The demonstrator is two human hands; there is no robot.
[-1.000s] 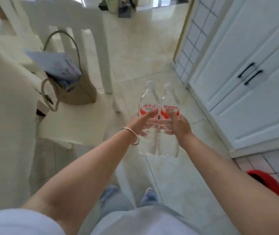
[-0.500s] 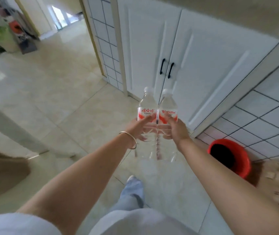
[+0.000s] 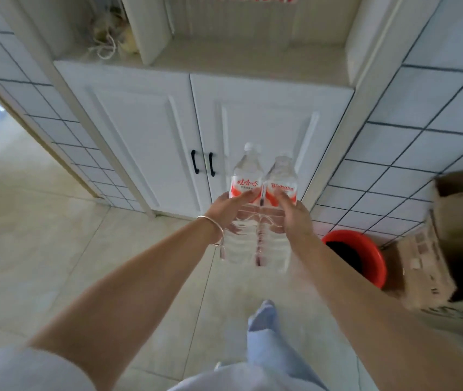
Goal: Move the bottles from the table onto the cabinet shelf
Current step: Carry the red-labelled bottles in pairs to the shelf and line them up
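We press the two bottles (image 3: 262, 193) together, left hand (image 3: 228, 211) and right hand (image 3: 295, 218) fingers wrapped round each; lift them level onto the shelf (image 3: 252, 56) above our fingertips.

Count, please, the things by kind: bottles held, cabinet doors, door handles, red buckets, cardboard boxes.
Bottles held: 2, left bottle and right bottle
Cabinet doors: 2, left door and right door
Door handles: 2, left handle and right handle
Red bucket: 1
Cardboard box: 1
Total: 8
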